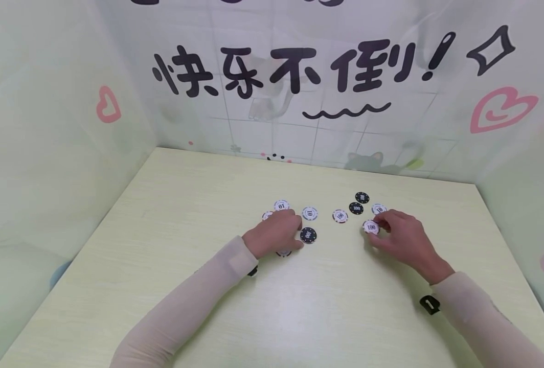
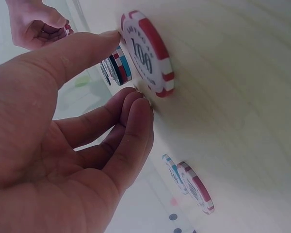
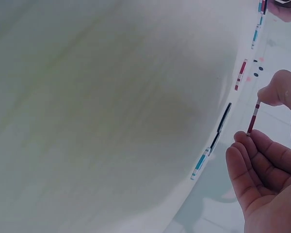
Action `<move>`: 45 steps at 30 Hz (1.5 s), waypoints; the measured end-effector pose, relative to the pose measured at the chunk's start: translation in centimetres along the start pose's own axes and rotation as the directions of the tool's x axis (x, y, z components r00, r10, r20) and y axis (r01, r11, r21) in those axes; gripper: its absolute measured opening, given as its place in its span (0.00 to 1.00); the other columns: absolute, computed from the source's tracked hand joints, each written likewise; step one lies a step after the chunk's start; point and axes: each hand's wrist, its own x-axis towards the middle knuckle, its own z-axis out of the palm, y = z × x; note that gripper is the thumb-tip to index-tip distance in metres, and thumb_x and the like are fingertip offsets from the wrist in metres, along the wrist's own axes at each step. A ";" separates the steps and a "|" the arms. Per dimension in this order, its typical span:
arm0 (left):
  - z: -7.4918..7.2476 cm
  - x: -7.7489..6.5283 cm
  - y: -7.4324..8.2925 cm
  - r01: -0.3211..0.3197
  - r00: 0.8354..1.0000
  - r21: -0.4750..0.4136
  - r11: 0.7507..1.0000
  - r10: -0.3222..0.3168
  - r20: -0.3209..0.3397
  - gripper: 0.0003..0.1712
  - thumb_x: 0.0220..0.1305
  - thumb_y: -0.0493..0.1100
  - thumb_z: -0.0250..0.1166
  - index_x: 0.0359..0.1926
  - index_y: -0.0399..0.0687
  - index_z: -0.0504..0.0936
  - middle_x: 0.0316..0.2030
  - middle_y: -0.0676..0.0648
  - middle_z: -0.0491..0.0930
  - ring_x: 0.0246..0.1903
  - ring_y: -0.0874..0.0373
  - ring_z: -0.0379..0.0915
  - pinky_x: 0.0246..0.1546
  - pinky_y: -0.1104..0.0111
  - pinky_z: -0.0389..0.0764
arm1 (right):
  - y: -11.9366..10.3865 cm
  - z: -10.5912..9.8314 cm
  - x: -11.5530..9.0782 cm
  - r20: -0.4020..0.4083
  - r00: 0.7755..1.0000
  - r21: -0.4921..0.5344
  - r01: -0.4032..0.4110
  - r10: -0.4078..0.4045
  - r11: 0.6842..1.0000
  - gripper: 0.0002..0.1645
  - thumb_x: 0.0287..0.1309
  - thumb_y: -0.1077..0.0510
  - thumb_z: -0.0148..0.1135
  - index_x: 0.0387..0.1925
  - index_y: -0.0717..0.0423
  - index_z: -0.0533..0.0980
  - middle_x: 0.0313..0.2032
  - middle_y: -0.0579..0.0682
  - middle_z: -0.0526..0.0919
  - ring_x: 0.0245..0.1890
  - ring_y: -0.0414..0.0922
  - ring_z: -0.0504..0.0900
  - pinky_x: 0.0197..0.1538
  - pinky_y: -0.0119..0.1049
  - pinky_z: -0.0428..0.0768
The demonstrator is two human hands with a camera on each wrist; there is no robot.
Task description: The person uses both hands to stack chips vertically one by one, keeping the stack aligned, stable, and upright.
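My left hand point(image 1: 276, 234) hovers among poker chips on the table, its thumb and curved fingers apart with no chip between them. Just right of its fingertips lies a black 100 chip point(image 1: 308, 235). A red-and-white 100 chip point(image 2: 148, 53) lies by the left thumb in the left wrist view; in the head view the hand partly covers a chip point(image 1: 283, 252). My right hand point(image 1: 405, 237) pinches a white 100 chip point(image 1: 370, 227) by its edges, with the thumb on one side and fingers on the other. In the right wrist view this red-edged chip point(image 3: 253, 119) is off the table.
Two black 100 chips point(image 1: 362, 198) and a white 10 chip point(image 1: 379, 209) lie beyond my right hand. Between the hands are a red-edged 100 chip point(image 1: 340, 216) and a white 10 chip point(image 1: 310, 213). Another 10 chip point(image 1: 281, 205) lies behind my left hand. A printed backdrop point(image 1: 272, 133) borders the table.
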 end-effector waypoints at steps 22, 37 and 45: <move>-0.1 -0.1 0.1 -0.004 1.000 0.009 1.000 0.004 -0.002 0.20 0.58 0.50 0.71 0.44 0.40 0.83 0.37 0.50 0.76 0.33 0.58 0.70 0.32 0.71 0.73 | -1.9 1.2 0.8 -0.043 0.994 0.012 0.099 -0.098 0.995 0.15 0.46 0.53 0.71 0.37 0.55 0.81 0.31 0.47 0.79 0.31 0.44 0.74 0.35 0.39 0.74; 0.0 0.0 0.0 0.006 1.000 0.002 1.000 -0.006 0.006 0.19 0.58 0.51 0.71 0.42 0.41 0.83 0.33 0.51 0.74 0.31 0.58 0.69 0.28 0.71 0.73 | -3.5 2.1 1.3 -0.034 0.990 0.017 0.137 -0.136 0.990 0.17 0.46 0.52 0.72 0.38 0.55 0.82 0.31 0.47 0.79 0.31 0.43 0.73 0.35 0.39 0.74; 0.1 0.0 0.1 0.010 1.000 -0.001 1.000 -0.010 0.012 0.19 0.58 0.50 0.71 0.43 0.41 0.82 0.34 0.51 0.74 0.32 0.58 0.70 0.29 0.71 0.73 | -4.3 2.4 1.6 -0.044 0.984 0.031 0.177 -0.175 0.984 0.17 0.46 0.52 0.71 0.38 0.55 0.82 0.32 0.46 0.80 0.32 0.44 0.75 0.35 0.39 0.75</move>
